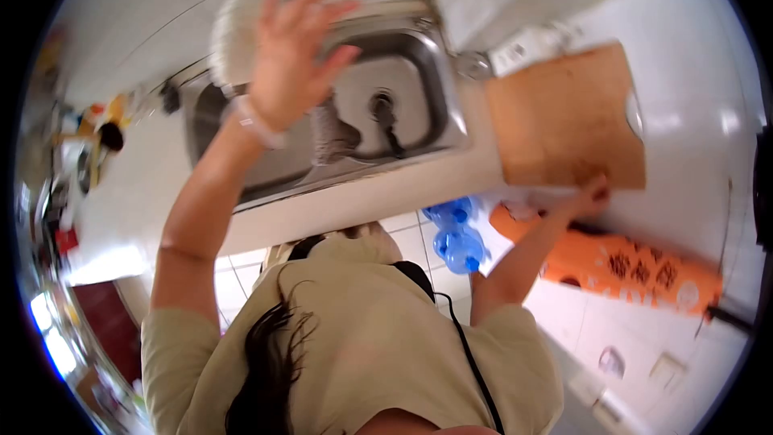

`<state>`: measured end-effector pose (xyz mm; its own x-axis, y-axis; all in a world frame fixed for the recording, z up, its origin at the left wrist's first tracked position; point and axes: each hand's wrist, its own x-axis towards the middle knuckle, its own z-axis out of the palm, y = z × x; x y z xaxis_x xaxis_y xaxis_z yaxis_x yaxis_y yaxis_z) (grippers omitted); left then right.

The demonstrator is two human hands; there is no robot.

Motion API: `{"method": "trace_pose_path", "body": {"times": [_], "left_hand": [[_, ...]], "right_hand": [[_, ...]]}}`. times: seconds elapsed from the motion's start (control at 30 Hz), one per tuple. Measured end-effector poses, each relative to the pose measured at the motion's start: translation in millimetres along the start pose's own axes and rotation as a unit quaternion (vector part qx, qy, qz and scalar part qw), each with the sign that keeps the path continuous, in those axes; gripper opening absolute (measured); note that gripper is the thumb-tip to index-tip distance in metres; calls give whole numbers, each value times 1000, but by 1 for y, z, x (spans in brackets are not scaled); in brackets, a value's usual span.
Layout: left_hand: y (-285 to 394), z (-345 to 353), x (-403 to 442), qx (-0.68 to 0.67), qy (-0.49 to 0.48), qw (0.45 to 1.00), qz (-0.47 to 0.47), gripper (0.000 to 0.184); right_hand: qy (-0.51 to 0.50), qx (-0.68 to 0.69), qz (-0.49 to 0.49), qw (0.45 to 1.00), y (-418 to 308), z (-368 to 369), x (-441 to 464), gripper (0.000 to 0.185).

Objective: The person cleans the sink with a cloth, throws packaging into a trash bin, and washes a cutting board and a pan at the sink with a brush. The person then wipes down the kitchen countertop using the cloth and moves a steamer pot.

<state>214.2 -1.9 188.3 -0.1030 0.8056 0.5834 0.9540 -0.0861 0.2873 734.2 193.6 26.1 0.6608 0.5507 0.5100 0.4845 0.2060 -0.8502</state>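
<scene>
My left hand (298, 60) is raised over the steel double sink (455, 125), fingers spread and nothing in them. Just beside and behind it is a white round thing with a ribbed rim (229, 36), partly covered by the hand; its kind is unclear. A grey-brown cloth (332, 137) hangs over the divider between the basins. On the right, my right hand (596, 196) closes on the lower edge of a wooden cutting board (564, 113), which stands against the white wall beside the counter. Its fingers are small and slightly blurred.
Blue clear plastic bottles (459, 248) stand on the tiled floor below the counter. An orange patterned object (636, 270) lies under the board. Small items, including a dark cup-like thing (111, 137), crowd the counter's left end. A black cable (467, 346) runs down my shirt.
</scene>
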Motion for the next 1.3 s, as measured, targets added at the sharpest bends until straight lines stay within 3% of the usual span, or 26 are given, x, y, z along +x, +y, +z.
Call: {"method": "trace_pose_path", "body": {"times": [0.07,0.1,0.13,0.23,0.3,0.37,0.4,0.43,0.5,0.53,0.57,0.6,0.63,0.67,0.7,0.73,0.77,0.83,0.9,0.93,1.0,1.03,1.13,1.27,1.3], "left_hand": [[3,1,-12,4,-1,1000,-2,48],[4,0,-17,2,-6,1000,-7,49],[2,-1,-24,-16,2,1000,-19,52],[2,-7,-46,-76,16,997,-30,55],[13,-28,-63,-202,-40,971,-119,57],[28,-61,-83,-202,-19,976,-82,56],[32,-76,-93,-234,42,971,-38,51],[38,-95,-106,-251,61,966,-33,44],[29,-100,-145,-207,117,971,-3,39],[17,-98,-169,-175,54,980,-80,38],[1,-90,-199,-151,-10,977,-153,37],[-24,-68,-243,-63,-116,973,-189,42],[-26,-68,-275,143,-325,867,-349,47],[-34,-72,-301,224,-494,755,-369,48],[-39,-90,-321,164,-457,784,-388,51],[-32,-117,-335,34,-298,848,-436,52],[-32,-134,-353,-48,-196,868,-454,56],[-38,-155,-397,-126,-35,862,-490,49],[-33,-172,-438,-83,-4,825,-560,45],[-34,-177,-464,-75,-16,821,-566,44],[-32,-188,-512,-68,-31,820,-567,43],[-34,-193,-532,-67,-30,824,-561,43],[-41,-208,-571,-83,-26,810,-580,42],[-57,-213,-590,-76,-52,830,-549,42],[-61,-215,-586,-78,-52,833,-546,42]], "right_hand": [[2,35,14,999,-24,-13,-12,33],[44,72,-54,995,-7,-16,-5,30],[116,-64,-71,989,-15,-19,-12,42],[35,-34,-71,996,-90,-3,-80,41],[-163,-74,-95,979,-123,10,-127,39],[-304,16,-225,925,-150,28,-181,40],[-379,85,-220,895,-172,34,-211,36],[-449,153,-212,854,-197,40,-245,34],[-545,284,-327,717,-227,46,-309,28],[-613,323,-336,637,-241,42,-341,21],[-724,252,-372,523,-242,37,-363,10],[-838,178,-284,431,-251,28,-391,18],[-831,219,-368,354,-266,24,-411,33],[-849,192,-358,339,-269,22,-429,34],[-867,159,-340,327,-260,23,-444,36],[-835,158,-353,391,-253,31,-454,32],[-797,158,-368,452,-242,43,-463,29],[-727,33,-367,579,-214,74,-464,24],[-653,-102,-420,623,-196,92,-456,20],[-650,-110,-422,622,-197,95,-455,20],[-711,-215,-434,509,-202,86,-456,19],[-709,-222,-435,509,-207,79,-462,19],[-704,-310,-494,406,-219,52,-479,22],[-669,-322,-531,408,-210,51,-484,18],[-687,-270,-505,447,-205,60,-473,14]]}}
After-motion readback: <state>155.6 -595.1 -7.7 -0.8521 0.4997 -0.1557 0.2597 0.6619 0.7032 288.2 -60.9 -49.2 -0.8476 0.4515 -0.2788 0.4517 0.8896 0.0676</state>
